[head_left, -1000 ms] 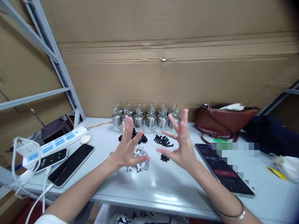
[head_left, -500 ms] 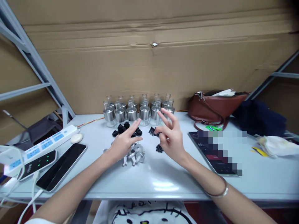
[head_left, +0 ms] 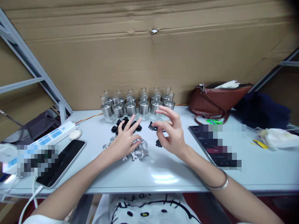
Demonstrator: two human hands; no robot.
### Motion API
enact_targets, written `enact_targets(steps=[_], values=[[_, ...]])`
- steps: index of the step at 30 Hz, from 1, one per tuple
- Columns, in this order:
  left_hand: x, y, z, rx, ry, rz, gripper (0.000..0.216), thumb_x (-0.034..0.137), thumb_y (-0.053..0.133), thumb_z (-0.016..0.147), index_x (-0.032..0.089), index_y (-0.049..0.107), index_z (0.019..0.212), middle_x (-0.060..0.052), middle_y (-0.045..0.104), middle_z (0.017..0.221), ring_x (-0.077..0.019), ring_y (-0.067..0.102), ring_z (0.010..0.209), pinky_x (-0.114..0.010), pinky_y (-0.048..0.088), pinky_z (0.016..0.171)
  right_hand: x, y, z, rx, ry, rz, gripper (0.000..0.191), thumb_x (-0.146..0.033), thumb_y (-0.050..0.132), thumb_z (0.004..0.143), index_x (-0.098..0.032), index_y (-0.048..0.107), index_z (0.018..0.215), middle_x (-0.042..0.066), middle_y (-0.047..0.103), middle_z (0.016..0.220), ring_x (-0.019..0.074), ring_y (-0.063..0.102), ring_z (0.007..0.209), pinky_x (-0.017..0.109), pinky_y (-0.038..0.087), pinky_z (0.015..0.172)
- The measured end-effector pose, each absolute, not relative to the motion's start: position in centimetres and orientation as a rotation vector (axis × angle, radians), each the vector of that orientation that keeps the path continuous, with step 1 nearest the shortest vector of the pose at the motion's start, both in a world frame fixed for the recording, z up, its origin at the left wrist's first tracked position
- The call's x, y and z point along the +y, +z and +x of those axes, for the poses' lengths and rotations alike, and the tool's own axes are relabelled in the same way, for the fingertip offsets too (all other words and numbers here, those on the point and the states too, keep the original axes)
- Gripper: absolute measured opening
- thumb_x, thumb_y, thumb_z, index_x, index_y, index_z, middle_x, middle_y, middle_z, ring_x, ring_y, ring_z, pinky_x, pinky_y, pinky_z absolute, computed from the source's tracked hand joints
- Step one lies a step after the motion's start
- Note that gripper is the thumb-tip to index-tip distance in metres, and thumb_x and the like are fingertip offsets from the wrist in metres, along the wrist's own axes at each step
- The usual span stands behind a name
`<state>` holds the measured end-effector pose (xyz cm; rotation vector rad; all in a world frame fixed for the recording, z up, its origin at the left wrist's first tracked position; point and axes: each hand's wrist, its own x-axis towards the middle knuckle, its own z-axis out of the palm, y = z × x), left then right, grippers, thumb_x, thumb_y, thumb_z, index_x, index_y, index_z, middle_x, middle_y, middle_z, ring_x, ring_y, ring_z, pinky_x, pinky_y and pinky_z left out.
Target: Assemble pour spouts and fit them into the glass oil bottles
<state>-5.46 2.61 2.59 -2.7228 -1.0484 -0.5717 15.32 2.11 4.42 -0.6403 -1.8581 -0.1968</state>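
My left hand (head_left: 127, 138) has its fingers spread over a pile of silver-grey handled parts (head_left: 141, 151), its fingertips in front of several black stoppers or caps (head_left: 125, 120). Nothing shows in its grasp, and it hides part of both groups. To the right, my right hand (head_left: 172, 133) is raised with thumb and index finger curved and apart, holding nothing visible. Close to its index fingertip lie small black strip-like pieces (head_left: 151, 126). A cluster of tiny black rings (head_left: 158, 143) sits beneath its thumb. Behind both hands stand rows of glass bottles with metal-banded bodies (head_left: 144, 108).
At left lie a power strip (head_left: 64, 128), a white round case (head_left: 75, 134) and a dark phone (head_left: 66, 160) with cables. A tablet-like device (head_left: 201, 140), brown bag (head_left: 219, 99), green packet (head_left: 215, 122) and white cloth-like bundle (head_left: 279, 139) are at right. Cardboard (head_left: 112, 62) walls the back.
My left fingers have spread wider. My right index finger has straightened away from the thumb, and its other fingers have come closer together. The whole view has shifted slightly.
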Motion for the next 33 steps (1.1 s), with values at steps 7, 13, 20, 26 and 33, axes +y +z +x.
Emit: enact_targets(steps=[7,13,20,26,33], values=[[2.4,2.1,-5.2,-1.033,-0.536,-2.776,0.013,0.024,0.058,0.087,0.020,0.070,0.087,-0.012,0.028,0.154,-0.0379,0.014,0.145,-0.073,0.017,0.105,2.3,4.0,15.4,-1.949,-0.196,-0.656,0.040,0.002,0.044,0.077,-0.026,0.058,0.102,0.009,0.039,0.137,0.0264,0.052,0.119,0.037,0.061,0.072],[2.1,2.3,-5.0,-1.030,-0.575,-2.710,0.012,0.021,0.055,0.087,0.018,0.065,0.081,-0.014,0.041,0.147,-0.0367,0.027,0.141,-0.073,0.020,0.102,2.5,4.0,15.5,-1.967,-0.191,-0.639,0.041,0.003,0.045,0.077,-0.025,0.057,0.104,0.009,0.040,0.137,0.0266,0.051,0.123,0.038,0.060,0.077],[1.5,3.2,-4.9,-0.965,-0.866,-2.524,0.012,0.018,0.048,0.088,0.020,0.060,0.087,-0.012,0.055,0.133,-0.0275,0.041,0.131,-0.056,0.020,0.108,2.5,4.6,15.8,-1.961,-0.245,-0.658,0.033,-0.002,0.047,0.080,-0.024,0.059,0.102,0.012,0.050,0.126,0.0269,0.052,0.117,0.040,0.057,0.077],[1.0,3.7,-4.9,-0.839,-1.056,-2.369,0.010,0.018,0.047,0.087,0.022,0.056,0.088,-0.009,0.061,0.123,-0.0235,0.049,0.121,-0.046,0.022,0.106,2.8,5.0,16.1,-2.073,-0.294,-0.617,0.031,-0.014,0.054,0.082,-0.023,0.060,0.110,0.012,0.054,0.125,0.0284,0.051,0.117,0.049,0.051,0.089],[0.8,4.1,-4.9,-0.762,-1.148,-2.293,0.009,0.015,0.049,0.086,0.023,0.051,0.089,-0.007,0.064,0.110,-0.0205,0.054,0.110,-0.042,0.027,0.101,2.7,4.9,16.0,-2.108,-0.351,-0.552,0.019,-0.015,0.056,0.084,-0.020,0.063,0.101,0.013,0.057,0.121,0.0259,0.054,0.113,0.046,0.050,0.090]])
